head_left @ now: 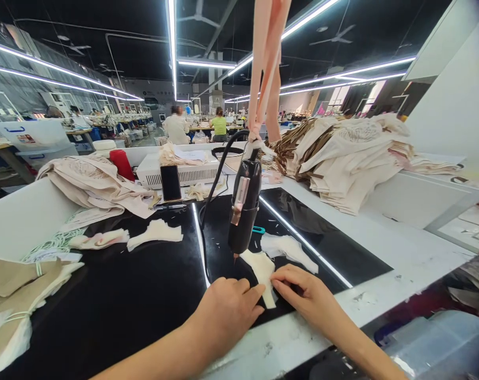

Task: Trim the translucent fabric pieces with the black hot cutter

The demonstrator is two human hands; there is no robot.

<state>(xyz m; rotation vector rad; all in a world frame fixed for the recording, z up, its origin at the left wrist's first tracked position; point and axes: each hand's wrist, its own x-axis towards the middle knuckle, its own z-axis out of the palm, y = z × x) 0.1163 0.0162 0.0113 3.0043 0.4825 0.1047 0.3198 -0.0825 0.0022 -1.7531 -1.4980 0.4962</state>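
A cream fabric piece (262, 267) lies on the glossy black work surface (144, 295) between my hands. The fingers of my left hand (229, 306) are curled together at its left edge. My right hand (303, 287) pinches its right edge between thumb and fingertips. Just beyond my hands, a black handheld tool (245, 206) with a narrow tip hangs from pink cloth strips (265, 63), the tip near the fabric's upper left corner. Another white fabric piece (289, 250) lies to the right of the tool, near a small teal-handled item (258, 230).
More cut pieces (155, 234) and tied fabric bundles (21, 285) lie at the left. A phone (170, 182) leans against a white box (144, 171). Tall fabric stacks (350, 153) stand at the back right. A black cable (216, 179) loops beside the tool. People sit farther back.
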